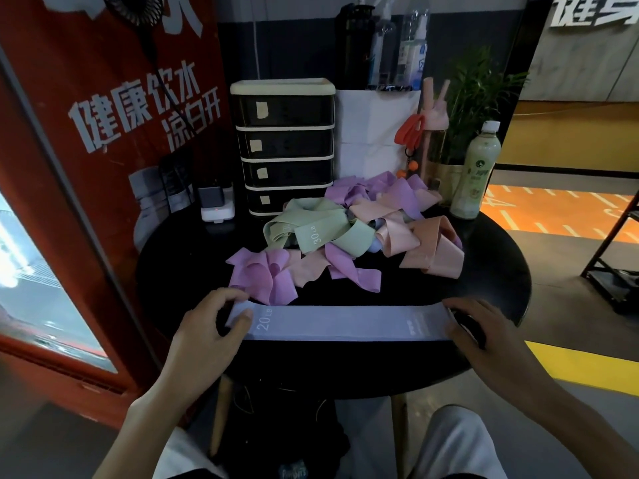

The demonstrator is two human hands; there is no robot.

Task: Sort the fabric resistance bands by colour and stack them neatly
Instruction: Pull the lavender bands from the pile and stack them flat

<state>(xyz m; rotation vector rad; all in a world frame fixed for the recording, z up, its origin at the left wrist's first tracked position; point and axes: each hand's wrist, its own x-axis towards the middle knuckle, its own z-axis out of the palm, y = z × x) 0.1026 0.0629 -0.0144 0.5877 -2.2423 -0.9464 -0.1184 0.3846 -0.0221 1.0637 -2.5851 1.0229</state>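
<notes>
A pale blue band [345,322] marked "20 LB" lies flat and stretched out along the near edge of the round black table [491,278]. My left hand [211,337] pinches its left end between thumb and fingers. My right hand [484,337] presses on its right end. Behind it sits a jumbled heap of bands: purple ones [262,274], a green band [311,229] marked "30 LB", and pink and peach ones [432,250]. More purple bands [387,188] lie at the back of the heap.
A black drawer unit [285,146] stands at the back of the table with a white charger block [217,202] to its left. A milky drink bottle [475,171], a pink bottle [434,126] and a potted plant [473,98] stand at back right. A red sign [114,133] is on the left.
</notes>
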